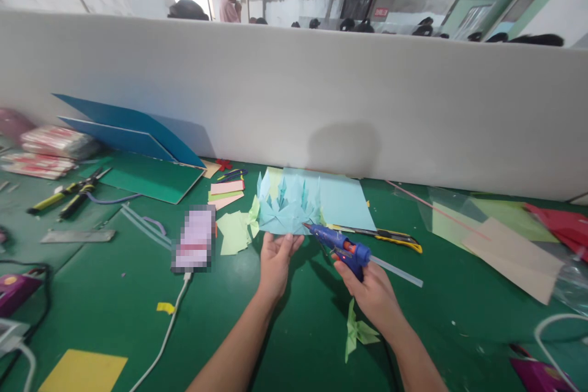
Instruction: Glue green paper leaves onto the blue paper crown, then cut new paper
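Observation:
My left hand (276, 260) is closed on the lower edge of a light blue folded-paper piece (287, 215) with several pointed tips standing up. In my right hand (374, 291) is a blue hot glue gun (346, 250), a clear glue stick jutting from its back. Its nozzle points left, close to the right part of the folded paper; whether it touches I cannot tell. A small green folded-paper shape (253, 217) sits at the left side of the blue piece. Another green paper shape (358, 329) lies on the table below my right hand.
Behind the blue piece lie light blue sheets (346, 199) and a yellow utility knife (402, 239). To the left are a phone (193, 239) on a white cable, green paper pieces (234, 233), pliers (85, 193) and blue boards (124, 135). A white partition (257, 92) stands behind.

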The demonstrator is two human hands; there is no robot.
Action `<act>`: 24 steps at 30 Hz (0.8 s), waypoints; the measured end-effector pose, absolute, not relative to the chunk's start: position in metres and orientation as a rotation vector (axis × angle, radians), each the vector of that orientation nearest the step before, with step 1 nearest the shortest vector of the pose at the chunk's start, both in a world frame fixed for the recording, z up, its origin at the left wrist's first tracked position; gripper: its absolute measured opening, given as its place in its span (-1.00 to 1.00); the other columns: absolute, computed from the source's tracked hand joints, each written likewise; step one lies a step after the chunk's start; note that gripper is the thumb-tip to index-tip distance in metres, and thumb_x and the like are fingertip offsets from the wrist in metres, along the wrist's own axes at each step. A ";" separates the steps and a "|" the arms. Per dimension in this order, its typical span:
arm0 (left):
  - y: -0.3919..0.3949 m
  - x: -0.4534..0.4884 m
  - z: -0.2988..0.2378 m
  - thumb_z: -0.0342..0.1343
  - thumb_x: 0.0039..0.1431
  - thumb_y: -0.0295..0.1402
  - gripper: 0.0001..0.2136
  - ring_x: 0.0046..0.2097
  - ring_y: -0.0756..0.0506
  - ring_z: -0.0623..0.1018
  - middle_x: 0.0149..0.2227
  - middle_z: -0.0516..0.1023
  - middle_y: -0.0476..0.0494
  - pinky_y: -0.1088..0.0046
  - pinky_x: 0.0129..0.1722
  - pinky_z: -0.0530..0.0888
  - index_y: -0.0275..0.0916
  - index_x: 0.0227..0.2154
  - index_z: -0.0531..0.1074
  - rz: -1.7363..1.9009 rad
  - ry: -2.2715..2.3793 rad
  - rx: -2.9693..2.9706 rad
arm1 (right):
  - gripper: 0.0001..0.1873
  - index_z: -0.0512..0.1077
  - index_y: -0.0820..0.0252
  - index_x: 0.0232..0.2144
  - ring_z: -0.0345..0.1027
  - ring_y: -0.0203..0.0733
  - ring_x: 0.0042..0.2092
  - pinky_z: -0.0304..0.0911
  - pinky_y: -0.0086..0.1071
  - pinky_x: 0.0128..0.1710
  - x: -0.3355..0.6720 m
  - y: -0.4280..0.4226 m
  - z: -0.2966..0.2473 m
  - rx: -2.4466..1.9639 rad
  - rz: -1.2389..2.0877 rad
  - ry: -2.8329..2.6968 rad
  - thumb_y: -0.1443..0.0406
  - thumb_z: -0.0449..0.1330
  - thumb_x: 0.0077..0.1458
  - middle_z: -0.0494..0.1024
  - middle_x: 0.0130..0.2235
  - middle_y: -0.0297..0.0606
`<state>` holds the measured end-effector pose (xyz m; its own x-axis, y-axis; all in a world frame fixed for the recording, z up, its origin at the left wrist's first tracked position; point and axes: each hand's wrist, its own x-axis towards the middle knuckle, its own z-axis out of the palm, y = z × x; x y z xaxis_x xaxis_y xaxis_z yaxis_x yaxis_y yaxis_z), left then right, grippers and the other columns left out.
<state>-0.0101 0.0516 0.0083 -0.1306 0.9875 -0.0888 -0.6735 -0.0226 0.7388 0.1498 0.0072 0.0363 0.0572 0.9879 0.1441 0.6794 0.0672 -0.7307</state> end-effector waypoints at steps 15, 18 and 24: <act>0.052 -0.010 0.013 0.38 -0.25 -0.27 -0.64 -0.34 0.01 0.58 -0.45 0.57 0.05 0.39 -0.15 0.52 -0.21 -0.38 0.37 1.581 0.812 0.516 | -0.52 0.15 0.10 -0.47 0.04 -0.46 -0.70 -0.08 -0.56 -0.75 0.188 0.016 0.037 -1.293 0.901 -0.814 -0.04 0.30 -0.18 0.23 -0.67 -0.59; 0.053 -0.010 0.013 0.39 -0.28 -0.26 -0.63 -0.35 0.00 0.58 -0.46 0.57 0.05 0.38 -0.16 0.52 -0.21 -0.39 0.37 1.582 0.814 0.508 | -0.48 0.26 0.13 -0.43 0.22 -0.36 -0.58 0.18 -0.48 -0.65 0.230 0.026 0.026 -1.496 0.677 -0.660 -0.09 0.29 -0.30 0.33 -0.59 -0.49; 0.053 -0.009 0.011 0.39 -0.27 -0.26 -0.64 -0.34 -0.01 0.57 -0.47 0.56 0.05 0.35 -0.14 0.50 -0.20 -0.41 0.38 1.567 0.816 0.502 | -0.54 0.40 0.26 -0.57 0.36 -0.04 -0.58 0.28 -0.23 -0.57 0.308 0.040 -0.012 -2.145 0.250 -0.925 -0.05 0.10 -0.12 0.37 -0.70 -0.22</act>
<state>-0.0090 0.0527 0.0108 -0.1683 0.9765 -0.1346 -0.6697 -0.0131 0.7425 0.3078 0.0397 -0.0121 0.7170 0.6876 0.1149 0.5362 -0.4386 -0.7212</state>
